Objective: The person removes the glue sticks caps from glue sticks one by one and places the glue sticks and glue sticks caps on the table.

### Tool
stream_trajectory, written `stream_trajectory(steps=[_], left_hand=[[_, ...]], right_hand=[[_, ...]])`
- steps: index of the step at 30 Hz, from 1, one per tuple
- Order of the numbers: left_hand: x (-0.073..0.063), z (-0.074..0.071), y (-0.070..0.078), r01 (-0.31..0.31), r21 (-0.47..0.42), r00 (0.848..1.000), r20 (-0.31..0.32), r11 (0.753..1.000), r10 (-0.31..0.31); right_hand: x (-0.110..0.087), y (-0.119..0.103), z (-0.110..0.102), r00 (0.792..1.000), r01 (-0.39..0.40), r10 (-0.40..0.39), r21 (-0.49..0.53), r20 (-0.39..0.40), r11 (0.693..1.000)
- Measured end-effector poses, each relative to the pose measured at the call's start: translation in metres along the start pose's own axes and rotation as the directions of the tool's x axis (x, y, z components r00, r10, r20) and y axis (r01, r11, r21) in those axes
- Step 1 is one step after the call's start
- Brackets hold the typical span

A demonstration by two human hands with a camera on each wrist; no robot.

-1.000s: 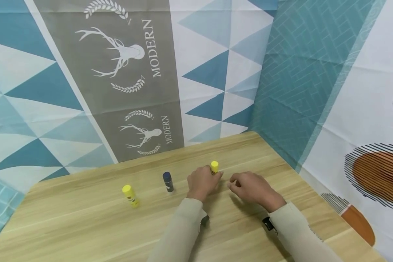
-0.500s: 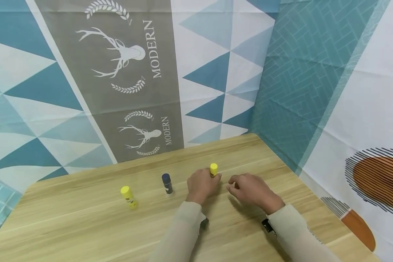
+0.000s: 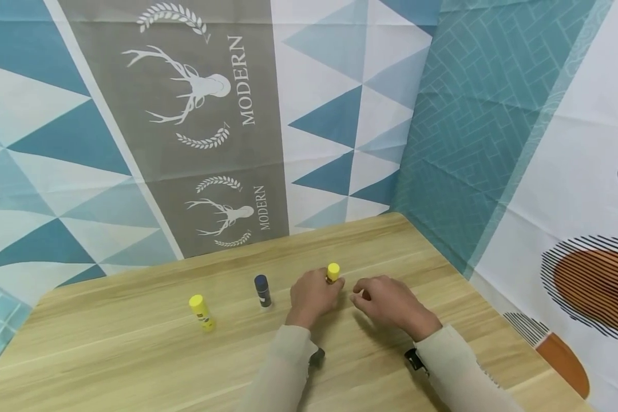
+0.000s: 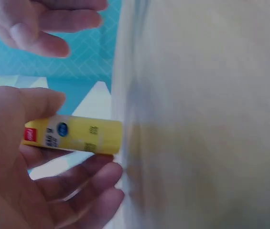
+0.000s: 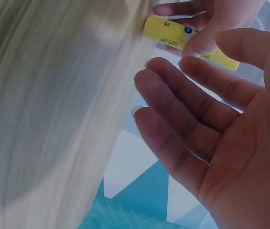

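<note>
In the head view my left hand [image 3: 315, 293] pinches a yellow glue stick [image 3: 332, 273] between thumb and fingers. It stands upright, its lower part hidden by the hand. The left wrist view shows the thumb on one side of the glue stick [image 4: 84, 133], whose end meets the tabletop. Just to the right, my right hand [image 3: 393, 302] holds nothing, its fingers loosely bent. In the right wrist view that hand [image 5: 221, 124] is apart from the glue stick [image 5: 166, 31].
Left of the hands, a dark blue-capped stick [image 3: 263, 292] stands upright on the wooden table [image 3: 134, 355]. Another yellow glue stick [image 3: 202, 312] stands further left. A patterned cloth [image 3: 319, 114] hangs behind the table, and another cloth [image 3: 587, 189] along the right side.
My left hand and the glue stick in it have shifted slightly nearer and left. The right hand has moved a little left too. The other two sticks stay in place.
</note>
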State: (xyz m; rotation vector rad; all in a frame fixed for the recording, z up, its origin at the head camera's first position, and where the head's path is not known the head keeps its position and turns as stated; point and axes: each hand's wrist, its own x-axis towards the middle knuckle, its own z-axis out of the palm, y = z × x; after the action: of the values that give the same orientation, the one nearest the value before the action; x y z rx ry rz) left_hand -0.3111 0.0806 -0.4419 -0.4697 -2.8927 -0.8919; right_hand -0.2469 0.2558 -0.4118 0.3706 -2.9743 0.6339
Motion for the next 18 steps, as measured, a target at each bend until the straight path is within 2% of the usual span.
stream_trajectory(steps=[5, 14, 18], left_hand=[[-0.0024, 0.0020, -0.0033, -0.059, 0.026, 0.997, -0.046, 0.998, 0.060], [-0.0075, 0.0013, 0.0025, -0.120, -0.078, 0.989, -0.097, 0.990, 0.112], [-0.0085, 0.0009, 0.0047, -0.181, -0.094, 0.979, -0.116, 0.979, 0.170]], right_hand=[[0.0009, -0.0010, 0.0023, 0.997, 0.066, -0.066, -0.016, -0.037, 0.998], [0.0066, -0.0045, -0.0020, 0.990, 0.104, -0.105, -0.021, -0.091, 0.994], [0.0102, -0.0080, -0.0037, 0.988, 0.113, -0.113, -0.009, -0.101, 0.994]])
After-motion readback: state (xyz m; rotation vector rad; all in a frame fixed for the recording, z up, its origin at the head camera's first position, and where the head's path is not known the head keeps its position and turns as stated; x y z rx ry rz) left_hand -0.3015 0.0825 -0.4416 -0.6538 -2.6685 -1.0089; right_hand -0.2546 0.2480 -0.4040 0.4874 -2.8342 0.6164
